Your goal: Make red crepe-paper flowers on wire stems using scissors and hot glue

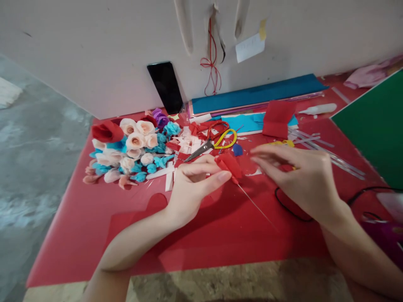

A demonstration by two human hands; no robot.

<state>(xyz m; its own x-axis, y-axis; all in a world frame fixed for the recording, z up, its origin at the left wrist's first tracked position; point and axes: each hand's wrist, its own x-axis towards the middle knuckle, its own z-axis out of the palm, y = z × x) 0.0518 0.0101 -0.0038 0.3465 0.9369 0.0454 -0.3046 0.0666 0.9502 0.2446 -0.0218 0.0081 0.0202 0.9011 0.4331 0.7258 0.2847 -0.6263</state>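
Between the thumb and fingers of my left hand is a red crepe paper flower, held over the middle of the table. A thin bare wire stem runs from its base down to the right. My right hand hovers to the right of the flower, apart from it, with thumb and fingers drawn together; the fingertips are slightly blurred, and whatever they may hold cannot be made out. Scissors with one red and one yellow handle lie just beyond my left hand. Partly hidden behind my right hand is a yellow object.
Finished paper flowers crowd the table's left. A phone leans on the wall. Paper scraps, folded red paper, blue paper, a white glue bottle, clear sticks and a black cable lie around.
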